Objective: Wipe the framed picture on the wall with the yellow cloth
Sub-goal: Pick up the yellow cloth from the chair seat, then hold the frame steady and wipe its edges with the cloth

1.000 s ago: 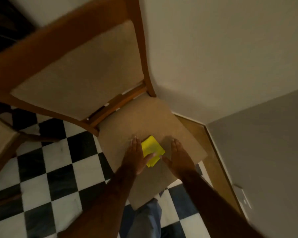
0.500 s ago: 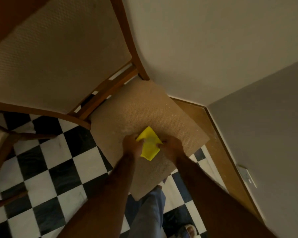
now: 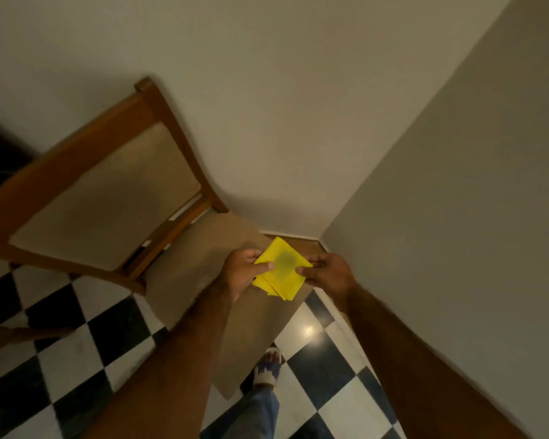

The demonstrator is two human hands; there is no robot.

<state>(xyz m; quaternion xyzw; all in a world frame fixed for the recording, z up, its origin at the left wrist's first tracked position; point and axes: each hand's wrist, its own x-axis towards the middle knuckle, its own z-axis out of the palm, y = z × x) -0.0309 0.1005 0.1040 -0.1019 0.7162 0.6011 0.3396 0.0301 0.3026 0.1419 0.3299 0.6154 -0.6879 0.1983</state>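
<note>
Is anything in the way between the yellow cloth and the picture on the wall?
Can't tell: no picture is in view. Both hands, left hand and right hand, hold the yellow cloth above the chair.

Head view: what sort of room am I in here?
Likely a dining corner of a home: a padded wooden chair against plain walls and a black-and-white checkered floor. Both hands hold the yellow cloth; no framed picture shows.

One cloth, two hands, one chair

One folded yellow cloth [image 3: 281, 270]; two hands, left hand [image 3: 240, 271] and right hand [image 3: 328, 270]; one wooden chair [image 3: 108, 198]; one sandalled foot [image 3: 267, 365]; two walls meeting at one corner.
</note>
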